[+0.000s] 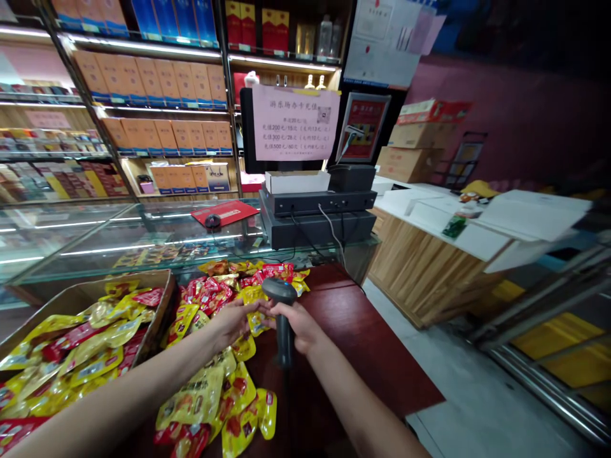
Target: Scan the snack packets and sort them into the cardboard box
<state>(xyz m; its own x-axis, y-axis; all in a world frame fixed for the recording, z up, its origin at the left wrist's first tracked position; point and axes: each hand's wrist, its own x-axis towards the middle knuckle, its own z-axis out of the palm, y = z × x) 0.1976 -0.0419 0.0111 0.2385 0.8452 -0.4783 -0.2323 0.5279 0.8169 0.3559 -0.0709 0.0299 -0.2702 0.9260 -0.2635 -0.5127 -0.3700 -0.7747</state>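
Observation:
My right hand [300, 326] is wrapped round the handle of a dark grey barcode scanner [279, 291], held upright with its head on top. Close beside it, my left hand [235, 324] has its fingers closed at a yellow snack packet [256, 323]; the fingertips of both hands nearly meet there. Part of that packet is hidden by the fingers. Around and below the left hand lies a loose pile of red and yellow snack packets [195, 397] on the dark red tabletop [377, 356].
At left stands an open cardboard box [165, 299] full of similar packets. Behind are a glass counter [95, 248], a red mat [233, 213] with a mouse [212, 221], and a cash register [319, 222] with a paper sign [296, 124]. A wood-panelled counter [424, 261] stands at right.

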